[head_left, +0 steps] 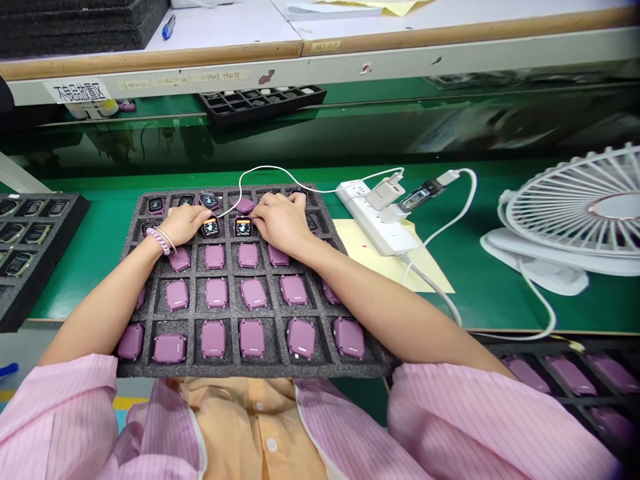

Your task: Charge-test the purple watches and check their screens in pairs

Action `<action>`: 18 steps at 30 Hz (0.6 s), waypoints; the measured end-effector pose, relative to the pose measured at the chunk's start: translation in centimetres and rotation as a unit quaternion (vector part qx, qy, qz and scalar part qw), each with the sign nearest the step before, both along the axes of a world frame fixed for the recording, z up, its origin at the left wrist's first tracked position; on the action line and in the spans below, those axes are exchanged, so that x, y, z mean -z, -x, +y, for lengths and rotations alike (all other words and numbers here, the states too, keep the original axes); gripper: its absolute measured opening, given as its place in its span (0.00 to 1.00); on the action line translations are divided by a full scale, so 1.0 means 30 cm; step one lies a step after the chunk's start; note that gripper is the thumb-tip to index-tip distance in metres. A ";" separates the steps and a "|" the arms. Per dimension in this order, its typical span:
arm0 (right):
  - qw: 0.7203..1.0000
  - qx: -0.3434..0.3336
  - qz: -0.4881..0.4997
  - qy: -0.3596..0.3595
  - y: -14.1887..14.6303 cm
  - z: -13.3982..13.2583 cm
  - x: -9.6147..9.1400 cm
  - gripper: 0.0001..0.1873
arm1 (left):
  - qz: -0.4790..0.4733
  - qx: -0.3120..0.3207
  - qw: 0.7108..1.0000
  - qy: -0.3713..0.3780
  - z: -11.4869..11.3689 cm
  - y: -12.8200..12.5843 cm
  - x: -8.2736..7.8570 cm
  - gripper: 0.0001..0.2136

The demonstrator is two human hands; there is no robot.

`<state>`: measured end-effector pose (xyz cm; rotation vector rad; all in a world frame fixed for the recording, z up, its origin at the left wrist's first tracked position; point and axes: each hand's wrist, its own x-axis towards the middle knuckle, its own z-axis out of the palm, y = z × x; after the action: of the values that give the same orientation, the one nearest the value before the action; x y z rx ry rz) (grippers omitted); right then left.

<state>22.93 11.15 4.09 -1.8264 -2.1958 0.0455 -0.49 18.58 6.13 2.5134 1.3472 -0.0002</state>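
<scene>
Curling inward with its knuckles up, the left hand (183, 225) brings its fingertips to the upper edge of a lit watch (211, 227) just above the frame's center-left; whether it grips the watch cannot be told. Level with it, the right hand (283, 220) bends leftward, back uppermost, fingers touching the right edge of a second lit watch (243, 227); its grip is equally unclear. Both forearms slant up from the lower corners across a dark foam tray (240, 370), whose compartments hold purple watch cases (216, 293). A white cable (270, 167) arches from near the left fingertips toward a power strip (393, 238) right of center. A white fan (590, 210) stands at far right.
</scene>
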 end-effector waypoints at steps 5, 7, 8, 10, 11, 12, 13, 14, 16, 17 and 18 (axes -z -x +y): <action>0.994 0.036 -0.022 -0.101 -0.055 -0.023 -0.044 0.15 | 0.012 -0.011 1.000 0.009 -0.004 -0.005 -0.015 0.24; 0.992 0.055 -0.019 -0.116 -0.123 -0.065 -0.069 0.13 | 0.020 -0.015 0.999 0.022 -0.004 -0.009 -0.022 0.24; 0.992 0.056 -0.015 -0.112 -0.163 -0.097 -0.081 0.12 | 0.020 -0.015 0.999 0.027 -0.002 -0.011 -0.025 0.24; 0.995 0.040 -0.002 -0.087 -0.245 -0.175 -0.101 0.11 | 0.015 -0.012 0.999 0.032 0.004 -0.011 -0.026 0.23; 0.997 0.030 0.006 -0.070 -0.283 -0.218 -0.107 0.11 | 0.008 -0.011 0.999 0.033 0.009 -0.010 -0.024 0.23; 0.998 0.021 0.014 -0.052 -0.315 -0.259 -0.109 0.10 | 0.001 -0.009 0.999 0.034 0.016 -0.007 -0.022 0.23; 0.999 0.014 0.020 -0.036 -0.343 -0.297 -0.107 0.10 | -0.006 -0.006 0.999 0.035 0.024 -0.004 -0.019 0.24; 0.999 0.009 0.023 -0.021 -0.365 -0.328 -0.100 0.10 | -0.014 -0.004 0.999 0.036 0.032 0.000 -0.016 0.23; 1.000 0.000 0.018 -0.003 -0.396 -0.369 -0.073 0.10 | -0.036 0.003 0.999 0.041 0.050 0.006 -0.012 0.23; 1.000 -0.006 0.012 0.003 -0.406 -0.380 -0.056 0.10 | -0.046 0.006 0.998 0.044 0.057 0.008 -0.010 0.23; 1.000 -0.014 0.007 0.008 -0.414 -0.384 -0.038 0.10 | -0.056 0.007 0.997 0.048 0.063 0.007 -0.009 0.22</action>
<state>35.35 -0.38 5.23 -1.7979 -2.2171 0.0825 -0.70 20.47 6.39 2.4059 1.2553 0.0705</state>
